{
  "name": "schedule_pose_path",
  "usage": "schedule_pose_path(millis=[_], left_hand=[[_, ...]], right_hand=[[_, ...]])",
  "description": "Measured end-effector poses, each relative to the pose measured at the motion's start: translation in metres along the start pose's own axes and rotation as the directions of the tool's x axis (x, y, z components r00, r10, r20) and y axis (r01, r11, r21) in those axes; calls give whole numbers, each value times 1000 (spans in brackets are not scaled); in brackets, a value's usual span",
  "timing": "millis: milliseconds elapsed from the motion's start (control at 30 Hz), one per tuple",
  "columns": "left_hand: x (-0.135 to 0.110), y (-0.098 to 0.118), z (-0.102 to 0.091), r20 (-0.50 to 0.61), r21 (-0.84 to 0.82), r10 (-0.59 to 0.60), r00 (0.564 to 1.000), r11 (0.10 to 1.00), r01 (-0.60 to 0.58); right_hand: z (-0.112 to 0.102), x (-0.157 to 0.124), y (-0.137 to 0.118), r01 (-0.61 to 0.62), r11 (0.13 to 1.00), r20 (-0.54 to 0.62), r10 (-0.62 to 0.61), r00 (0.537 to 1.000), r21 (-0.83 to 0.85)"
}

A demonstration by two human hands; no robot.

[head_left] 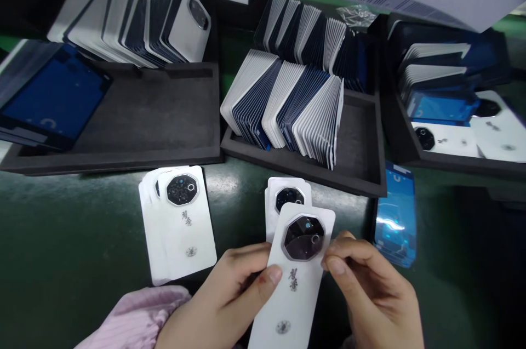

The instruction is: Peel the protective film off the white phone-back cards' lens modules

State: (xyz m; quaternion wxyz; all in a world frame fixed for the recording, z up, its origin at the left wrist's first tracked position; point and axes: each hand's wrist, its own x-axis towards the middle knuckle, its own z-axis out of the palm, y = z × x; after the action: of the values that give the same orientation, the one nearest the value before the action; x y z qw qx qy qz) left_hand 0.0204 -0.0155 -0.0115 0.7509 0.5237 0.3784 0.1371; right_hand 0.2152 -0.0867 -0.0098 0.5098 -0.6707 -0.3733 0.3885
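The head camera looks forward and down, close over the green table [57,261].

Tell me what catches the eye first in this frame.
A white back cover with a dark octagonal camera plate, held at bottom centre between the left hand and right hand. Behind it, black trays hold slanted rows of covers; a small pile lies on the green table at left.

We see the white cover [302,299] cut off at the near edge; it hides most of a second cover [287,195] behind it. Its print is too small to read.
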Motion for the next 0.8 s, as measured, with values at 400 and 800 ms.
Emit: schedule_pose_path(millis=[400, 800], left_hand=[[-1, -3, -3, -28, 33, 42, 999, 999, -41], [2, 1, -4, 51, 3, 37, 998, 999, -38]], right_hand=[[-2, 3, -1, -76, 994, -56, 71, 996, -79], [-5, 1, -4, -97, 992, -39, 94, 995, -82]])
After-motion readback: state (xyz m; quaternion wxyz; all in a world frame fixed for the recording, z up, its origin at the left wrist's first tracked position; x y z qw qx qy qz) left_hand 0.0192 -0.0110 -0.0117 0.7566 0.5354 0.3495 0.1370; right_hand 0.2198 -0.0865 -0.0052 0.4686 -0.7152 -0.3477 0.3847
